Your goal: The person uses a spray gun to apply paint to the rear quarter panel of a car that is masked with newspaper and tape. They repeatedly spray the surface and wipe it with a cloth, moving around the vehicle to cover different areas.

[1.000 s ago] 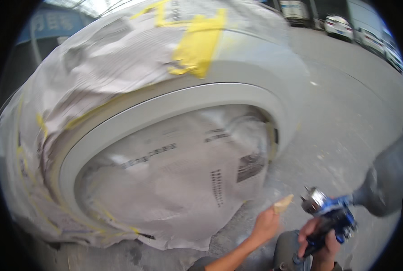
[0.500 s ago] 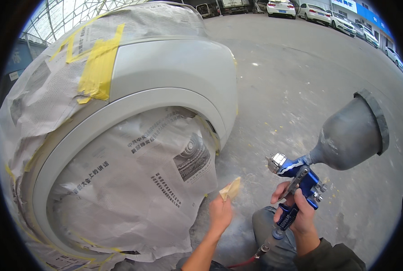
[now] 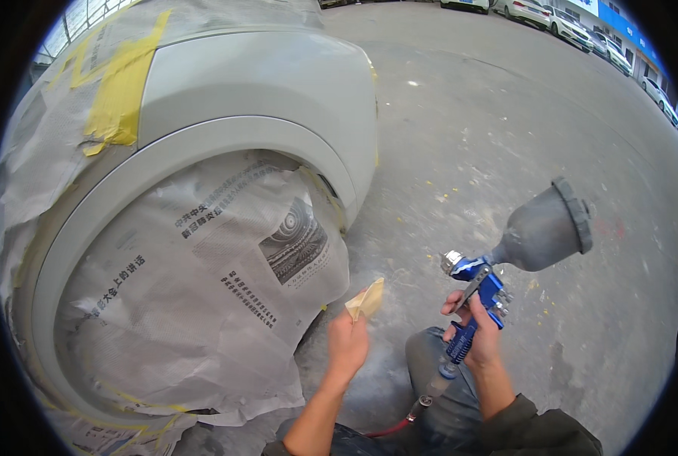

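My left hand (image 3: 349, 342) pinches a small folded piece of pale yellow cloth (image 3: 367, 299), held up in front of the masked wheel opening. My right hand (image 3: 482, 334) is wrapped round the grip of a blue spray gun (image 3: 491, 292). The gun's silver nozzle points left, toward the car, and its large grey paint cup (image 3: 540, 232) tilts up to the right. A red air hose (image 3: 393, 429) joins the base of the grip. Left of my hands stands a pale grey car fender (image 3: 255, 80) with a curved wheel-arch trim (image 3: 225, 131). Neither hand touches the car.
Newspaper (image 3: 179, 304) covers the wheel opening, its lower edge hanging loose near the floor. More masking paper and yellow tape (image 3: 122, 95) cover the bodywork on the left. Grey concrete floor (image 3: 460, 129) stretches right, with parked white cars (image 3: 570, 29) at the far right.
The view has shifted, so the car sits further left and higher. My right hand has carried the spray gun left, and the cup looks smaller. My left hand still holds the cloth.
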A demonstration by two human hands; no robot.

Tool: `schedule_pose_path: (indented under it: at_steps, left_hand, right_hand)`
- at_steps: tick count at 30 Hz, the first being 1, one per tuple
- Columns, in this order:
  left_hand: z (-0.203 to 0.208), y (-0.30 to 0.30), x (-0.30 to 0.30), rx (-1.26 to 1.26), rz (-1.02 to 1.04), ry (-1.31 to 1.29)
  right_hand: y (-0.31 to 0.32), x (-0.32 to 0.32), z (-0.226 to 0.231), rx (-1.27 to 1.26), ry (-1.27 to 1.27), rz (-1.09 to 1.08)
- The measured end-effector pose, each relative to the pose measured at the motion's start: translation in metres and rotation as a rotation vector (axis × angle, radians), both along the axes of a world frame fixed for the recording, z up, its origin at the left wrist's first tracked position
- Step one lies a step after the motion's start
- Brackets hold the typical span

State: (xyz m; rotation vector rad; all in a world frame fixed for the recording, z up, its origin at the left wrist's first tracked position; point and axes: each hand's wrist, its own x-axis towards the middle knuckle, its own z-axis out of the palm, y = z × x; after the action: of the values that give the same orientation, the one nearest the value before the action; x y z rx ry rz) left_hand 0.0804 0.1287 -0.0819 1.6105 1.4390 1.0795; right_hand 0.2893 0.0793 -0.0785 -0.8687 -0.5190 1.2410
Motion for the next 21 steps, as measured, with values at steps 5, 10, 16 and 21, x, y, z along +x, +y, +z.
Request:
schedule_pose_path:
  at_steps: [5,10,16,21]
  left_hand:
    - [0.013,-0.004,0.003,-0.123,0.024,0.077]
    - [-0.008,0.0,-0.009,-0.163,0.007,0.073]
    - [-0.03,0.011,-0.03,-0.15,0.062,-0.178]
    - [-0.018,0.003,-0.048,-0.166,0.085,-0.001]
  right_hand:
    - [-0.002,0.003,-0.031,-0.118,0.069,0.015]
    - [-0.001,0.009,-0.053,-0.207,0.084,0.039]
    - [0.012,0.03,-0.005,-0.18,0.042,0.077]
    - [0.034,0.059,0.081,-0.089,-0.008,0.148]
